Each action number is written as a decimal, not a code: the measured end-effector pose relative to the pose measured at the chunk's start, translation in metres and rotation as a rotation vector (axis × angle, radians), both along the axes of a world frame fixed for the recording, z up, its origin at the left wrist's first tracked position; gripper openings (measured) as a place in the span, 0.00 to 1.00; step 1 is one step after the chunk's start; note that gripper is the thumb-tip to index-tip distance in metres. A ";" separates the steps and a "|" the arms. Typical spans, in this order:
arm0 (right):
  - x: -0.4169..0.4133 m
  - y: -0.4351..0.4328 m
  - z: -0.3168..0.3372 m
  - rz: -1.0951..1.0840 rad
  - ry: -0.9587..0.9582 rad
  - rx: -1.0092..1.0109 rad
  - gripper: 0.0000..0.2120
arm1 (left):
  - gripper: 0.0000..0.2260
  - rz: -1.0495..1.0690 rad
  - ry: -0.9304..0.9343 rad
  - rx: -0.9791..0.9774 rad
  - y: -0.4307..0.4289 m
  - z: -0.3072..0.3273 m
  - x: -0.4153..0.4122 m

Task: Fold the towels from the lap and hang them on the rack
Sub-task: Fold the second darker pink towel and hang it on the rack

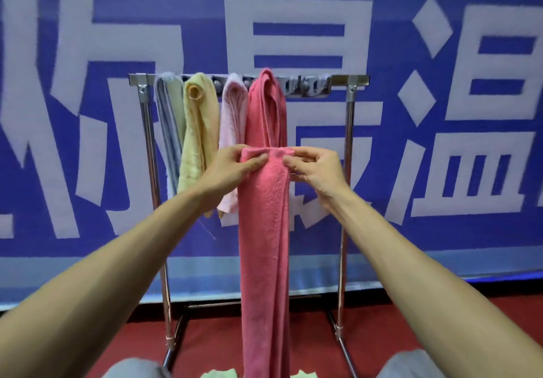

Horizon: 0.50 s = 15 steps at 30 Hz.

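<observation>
- both hands are raised in front of the metal rack (349, 131), pinching the top fold of a long coral-pink towel (264, 230).
- left hand (227, 169): thumb and fingers closed on the towel's left upper corner, thumb lying across the front of the cloth.
- right hand (316, 167): fingers curled and closed on the right upper corner, fingertips (289, 161) pressing into the fold.
- between the two grips the towel's folded edge runs flat; below the fingers the cloth hangs straight down in a narrow strip towards the lap.
- above the fingers the same towel rises to the rack's top bar and drapes over it.
- just left of the left hand hang a pale pink towel (233, 113), a yellow towel (197, 131) and, furthest, a grey-blue towel (169, 113).
- far below the hands, a pale green towel (219, 373) shows at the bottom edge between grey-clad knees.
- behind the rack stands a blue banner (440, 230) with large white characters; the floor (382, 333) is red.
</observation>
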State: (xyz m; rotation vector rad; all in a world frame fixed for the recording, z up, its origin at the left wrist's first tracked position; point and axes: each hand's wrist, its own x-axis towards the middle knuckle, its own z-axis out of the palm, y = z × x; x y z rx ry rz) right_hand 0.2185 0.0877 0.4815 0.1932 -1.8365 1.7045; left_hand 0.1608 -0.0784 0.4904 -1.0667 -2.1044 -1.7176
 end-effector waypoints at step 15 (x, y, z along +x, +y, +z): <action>0.030 -0.038 0.125 -0.093 0.299 -0.151 0.08 | 0.05 0.165 0.235 0.342 0.005 0.113 0.051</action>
